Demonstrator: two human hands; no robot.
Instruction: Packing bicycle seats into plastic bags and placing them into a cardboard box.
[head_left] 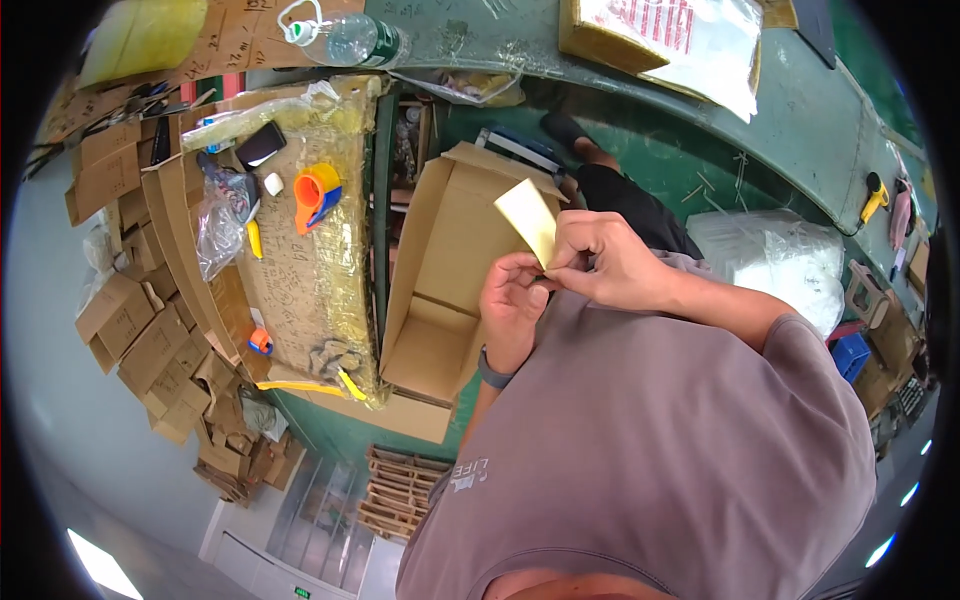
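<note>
Both hands meet in front of my chest at a pale yellow, shiny flat strip [528,220], which stands up tilted. Its exact kind I cannot make out. My right hand [612,262] is closed, pinching the strip's lower end between thumb and fingers. My left hand [514,305] has its fingers curled, with the fingertips at that same lower corner. Just left of the hands stands an open cardboard box [418,345], its flaps spread and the visible inside bare.
A taped cardboard-topped surface [300,290] at left holds an orange and blue tape dispenser [316,192], a dark phone-like object [261,145] and a yellow cutter [254,239]. A plastic bottle [350,42] lies on the far bench [480,40]. Flattened cardboard [150,340] piles up further left.
</note>
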